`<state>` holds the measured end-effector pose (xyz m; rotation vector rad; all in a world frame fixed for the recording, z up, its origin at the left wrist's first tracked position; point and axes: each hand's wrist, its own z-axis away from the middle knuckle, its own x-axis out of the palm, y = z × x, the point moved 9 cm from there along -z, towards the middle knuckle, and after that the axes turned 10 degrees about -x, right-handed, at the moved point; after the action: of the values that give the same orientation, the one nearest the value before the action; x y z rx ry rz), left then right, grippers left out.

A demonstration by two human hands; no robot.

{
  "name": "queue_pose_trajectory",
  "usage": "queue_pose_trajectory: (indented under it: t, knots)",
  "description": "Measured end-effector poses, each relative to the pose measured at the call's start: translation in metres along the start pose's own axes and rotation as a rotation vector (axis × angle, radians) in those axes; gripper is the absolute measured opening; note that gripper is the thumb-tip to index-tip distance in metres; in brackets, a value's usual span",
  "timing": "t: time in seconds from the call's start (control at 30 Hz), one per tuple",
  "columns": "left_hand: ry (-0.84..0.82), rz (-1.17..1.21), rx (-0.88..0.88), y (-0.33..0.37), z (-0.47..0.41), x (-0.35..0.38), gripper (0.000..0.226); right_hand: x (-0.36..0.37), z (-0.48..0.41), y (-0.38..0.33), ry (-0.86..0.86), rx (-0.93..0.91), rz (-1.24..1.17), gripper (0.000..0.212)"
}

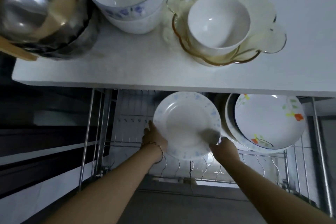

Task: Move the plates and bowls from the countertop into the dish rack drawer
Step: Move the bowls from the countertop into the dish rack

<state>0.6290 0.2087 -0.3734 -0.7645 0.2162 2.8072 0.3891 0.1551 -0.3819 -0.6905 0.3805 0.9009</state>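
Two hands hold one plate (185, 123) over the open rack (200, 167), below the counter (127, 71) edge. The counter fills the upper frame, its front lip overhanging the back of the rack. The rack's wire slots stand bare to the left of the plate and along the front row, and are filled on the right by leaning flowered plates (267, 123), their rims just beside the held one. On the counter, steel bowls (41, 12) sit at the left corner, stacked white bowls (127, 0) next, and a small bowl (218, 22) nests in a glass dish (269, 42) near the edge. The left hand (154, 138) grips the plate's left rim, fingers closed behind it. The right hand (225, 148) pinches the lower right rim, thumb on the face.
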Motion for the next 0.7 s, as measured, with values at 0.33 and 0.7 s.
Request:
queue_pose_trajectory:
  t: [0.33,0.7]
  knots:
    - [-0.075,0.641,0.481,0.128,0.149,-0.133,0.011,-0.164,0.086,-0.149,-0.107,-0.198,-0.544,0.021]
    - [-0.421,0.796,0.419,0.168,0.156,-0.119,0.046,-0.137,0.09,-0.198,-0.085,-0.274,-1.229,0.024]
